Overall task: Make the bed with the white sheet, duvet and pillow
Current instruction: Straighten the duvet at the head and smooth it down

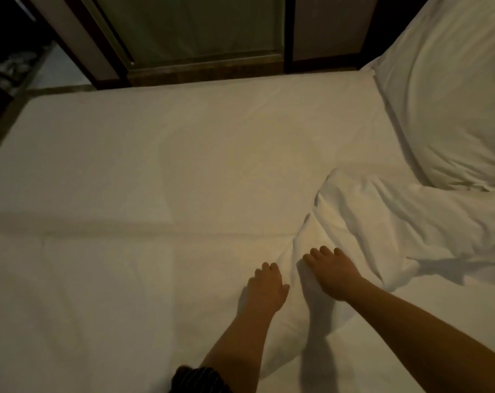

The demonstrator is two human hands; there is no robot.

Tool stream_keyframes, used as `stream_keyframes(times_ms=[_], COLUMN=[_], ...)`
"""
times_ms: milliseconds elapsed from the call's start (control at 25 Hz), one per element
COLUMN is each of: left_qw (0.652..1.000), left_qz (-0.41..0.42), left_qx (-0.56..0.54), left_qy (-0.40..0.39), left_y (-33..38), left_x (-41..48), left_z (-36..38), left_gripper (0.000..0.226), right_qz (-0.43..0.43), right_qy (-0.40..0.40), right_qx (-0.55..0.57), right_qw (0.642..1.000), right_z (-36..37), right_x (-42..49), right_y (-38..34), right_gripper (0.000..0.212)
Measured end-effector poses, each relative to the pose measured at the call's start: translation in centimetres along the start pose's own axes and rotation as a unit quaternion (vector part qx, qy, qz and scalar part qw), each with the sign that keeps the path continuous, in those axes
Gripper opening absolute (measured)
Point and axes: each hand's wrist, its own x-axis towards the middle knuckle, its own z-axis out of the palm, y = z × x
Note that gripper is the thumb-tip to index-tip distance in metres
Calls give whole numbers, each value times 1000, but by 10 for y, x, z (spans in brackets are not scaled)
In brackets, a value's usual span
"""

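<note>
Most of the white sheet lies flat, pillow far right, duvet bunched near right; I'd take its edge firmly and draw it left in one even pull. Left hand and right hand sit side by side on that edge, fingers bent down, pinching or just pressing I can't tell. Dim room, framed glass panel past the far side.

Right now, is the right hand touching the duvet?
Touching. The head view shows the right hand lying on the bunched duvet, fingers curled into its fold.
</note>
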Motion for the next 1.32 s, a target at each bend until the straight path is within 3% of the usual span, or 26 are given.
stream_keyframes(times_ms=[160, 320, 440, 560, 760, 1000, 1160, 1240, 1320], left_qw=[999, 994, 985, 977, 948, 935, 933, 928, 931], left_qz=[-26, 31, 109, 171, 307, 352, 354, 362, 349], left_qx=[-38, -97, -91, -87, -50, -16, 56, 87, 108], left_qy=[1, 45, 98, 92, 66, 41, 36, 24, 9], left_y=[2, 2, 7, 22, 51, 96, 126, 143, 155], left_x=[46, 48, 29, 7, -35, -110, -158, -188, -215], left_z=[16, 24, 27, 22, 14, 29, 52, 74, 99], left_gripper=[64, 50, 42, 37, 27, 20, 18, 18, 20], right_qz=[-7, -29, -82, -117, 19, 143, 182, 190, 217], right_qy=[8, 17, 1, 17, -7, -21, 14, 59, 63], right_qx=[22, -26, -74, -116, -113, -142, -58, -26, 27], right_qw=[1000, 999, 994, 986, 993, 979, 982, 980, 974], right_z=[12, 14, 10, -1, -8, 10, 41, 63, 87], right_x=[30, 44, 40, 22, -55, -154, -231, -269, -301], right_y=[19, 19, 16, 22, 32, 32, 26, 18, 13], right_gripper=[54, 70, 59, 39, 5, 22, 22, 9, 13])
